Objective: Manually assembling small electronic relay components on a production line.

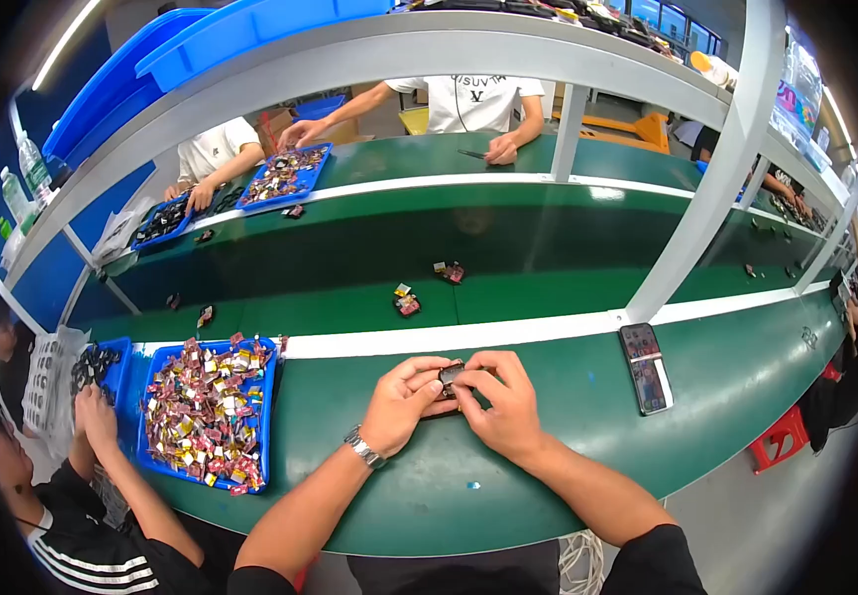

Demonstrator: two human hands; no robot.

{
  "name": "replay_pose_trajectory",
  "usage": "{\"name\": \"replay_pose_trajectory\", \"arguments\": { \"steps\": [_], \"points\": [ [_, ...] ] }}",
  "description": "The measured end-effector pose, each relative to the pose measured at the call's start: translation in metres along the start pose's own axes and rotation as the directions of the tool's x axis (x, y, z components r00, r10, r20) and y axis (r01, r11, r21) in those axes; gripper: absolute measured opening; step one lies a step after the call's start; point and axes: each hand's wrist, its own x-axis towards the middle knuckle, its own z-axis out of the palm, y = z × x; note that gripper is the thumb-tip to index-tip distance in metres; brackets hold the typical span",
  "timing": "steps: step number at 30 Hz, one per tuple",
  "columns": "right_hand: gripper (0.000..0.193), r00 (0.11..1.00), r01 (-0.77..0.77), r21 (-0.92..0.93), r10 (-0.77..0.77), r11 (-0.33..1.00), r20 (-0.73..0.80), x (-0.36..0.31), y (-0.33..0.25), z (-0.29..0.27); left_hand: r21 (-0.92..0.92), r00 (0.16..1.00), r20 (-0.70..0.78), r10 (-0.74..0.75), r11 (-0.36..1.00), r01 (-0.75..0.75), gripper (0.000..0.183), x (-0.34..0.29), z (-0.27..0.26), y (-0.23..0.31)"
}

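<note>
In front of my chest, over the green bench, both hands meet on a small black piece (451, 378) with a greyish face. My left hand (399, 405), with a metal watch on its wrist, holds it from the left between thumb and fingers. From the right, my right hand (500, 405) pinches at it with bent fingers. The fingers cover much of the piece, so its exact kind is unclear. Left of my hands stands a blue tray (271, 421) heaped with small reddish parts (201, 412) that have white and yellow bits.
A phone (646, 369) lies to the right. Beyond a white rail, a green conveyor belt (548, 293) carries a few small assemblies (407, 301). A grey shelf post (711, 169) rises at right. At left a co-worker's hands (97, 412) reach into another blue tray; others work opposite.
</note>
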Motion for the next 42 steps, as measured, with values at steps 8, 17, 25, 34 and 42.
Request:
{"name": "replay_pose_trajectory", "arguments": {
  "steps": [8, 17, 25, 34, 42],
  "points": [
    [0.022, 0.999, 0.036, -0.04, -0.036, 0.999, 0.014, 0.006, -0.01, 0.008, 0.036, 1.0, -0.023, -0.019, 0.999, 0.02, 0.028, -0.003, -0.005, 0.01],
    [0.023, 0.987, 0.158, -0.22, -0.151, 0.963, 0.051, 0.003, -0.004, 0.011, 0.028, 0.998, -0.055, -0.029, 0.999, 0.03, 0.028, -0.001, -0.005, 0.008],
    [0.015, 0.991, 0.13, -0.189, -0.132, 0.973, 0.004, 0.007, -0.005, 0.017, 0.067, 0.998, -0.063, -0.009, 0.998, 0.013, 0.027, 0.0, -0.005, 0.008],
    [0.02, 0.992, 0.109, -0.137, -0.116, 0.985, -0.047, 0.004, -0.002, 0.019, 0.098, 0.996, -0.087, 0.006, 0.995, 0.002, 0.027, -0.001, -0.002, 0.007],
    [0.024, 0.996, 0.091, -0.05, -0.091, 0.995, 0.005, 0.004, 0.003, 0.007, 0.227, 0.99, -0.118, 0.077, 0.973, -0.048, 0.024, -0.001, 0.009, 0.014]
  ]
}}
